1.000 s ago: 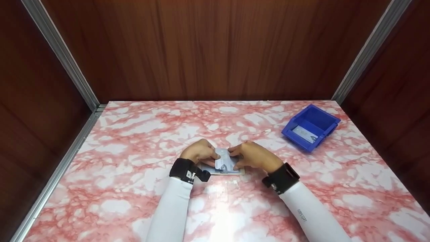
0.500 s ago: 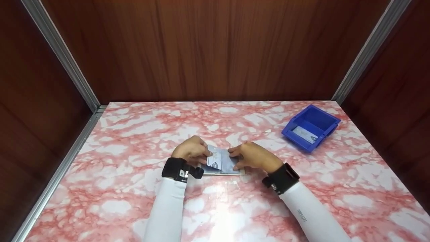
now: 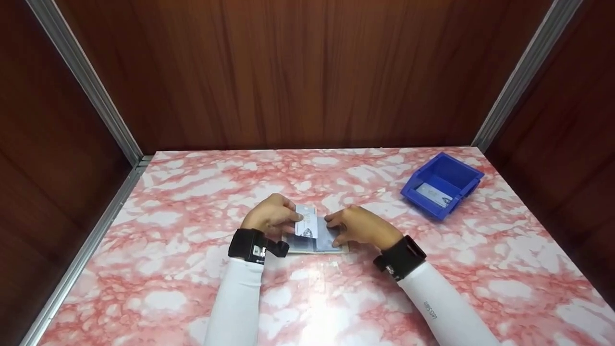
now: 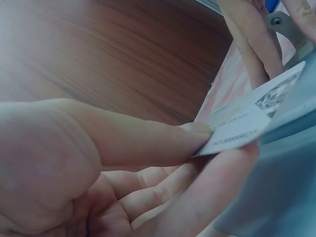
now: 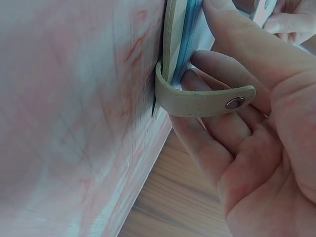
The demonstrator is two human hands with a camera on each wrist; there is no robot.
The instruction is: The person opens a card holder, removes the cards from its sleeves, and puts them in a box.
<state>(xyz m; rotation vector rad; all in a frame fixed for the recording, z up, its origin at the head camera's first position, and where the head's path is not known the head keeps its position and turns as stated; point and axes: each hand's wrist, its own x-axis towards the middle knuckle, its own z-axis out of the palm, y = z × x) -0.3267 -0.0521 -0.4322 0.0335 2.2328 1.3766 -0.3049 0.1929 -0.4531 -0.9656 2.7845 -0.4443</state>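
I see the white card [image 3: 307, 225] pinched between the thumb and fingers of the left hand [image 3: 270, 214], tilted over the left part of the card holder [image 3: 327, 238], which lies open on the marbled table [image 3: 182, 298]. The right hand [image 3: 362, 226] grips the card holder at its right side; from my angle I can't quite tell whether it holds cover or only clear sleeves. A beige snap strap [image 5: 205, 102] curls beside its fingers. Farther right, I see a blue bin [image 3: 451, 169] with a similar card [image 3: 434, 193] inside.
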